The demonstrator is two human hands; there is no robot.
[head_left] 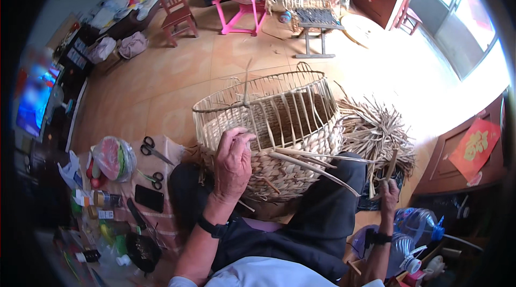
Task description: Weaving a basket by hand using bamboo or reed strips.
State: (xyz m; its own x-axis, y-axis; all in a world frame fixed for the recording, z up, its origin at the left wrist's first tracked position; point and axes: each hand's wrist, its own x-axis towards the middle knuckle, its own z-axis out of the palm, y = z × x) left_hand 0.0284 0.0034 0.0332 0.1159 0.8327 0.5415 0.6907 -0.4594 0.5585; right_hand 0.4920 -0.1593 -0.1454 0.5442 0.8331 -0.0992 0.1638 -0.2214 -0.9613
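The woven basket stands tilted between the person's knees, its lower wall thick with plaited dry strips and its upper part bare upright stakes running to a thin rim. The left hand is at the near side of the basket, fingers bent and drawn narrow, in front of the stakes; whether a strip is pinched between thumb and fingertips cannot be told. The right hand is well apart, over to the right beside the knee, closed around an upright dry strip, just below the loose heap of dry strips. Several pale strand ends jut rightward from the wall across the thigh, not yet worked in. The step in hand looks like weaving the wall, with a fresh strip being picked out to feed in; the plaiting appears partly up the stakes. The next move seems to call for bringing that strip to the jutting ends, with the left hand steadying the stakes, then passing it in and out and pressing it down snugly. On the pink cloth to the left lie large black-handled scissors, a smaller pair and a black phone.
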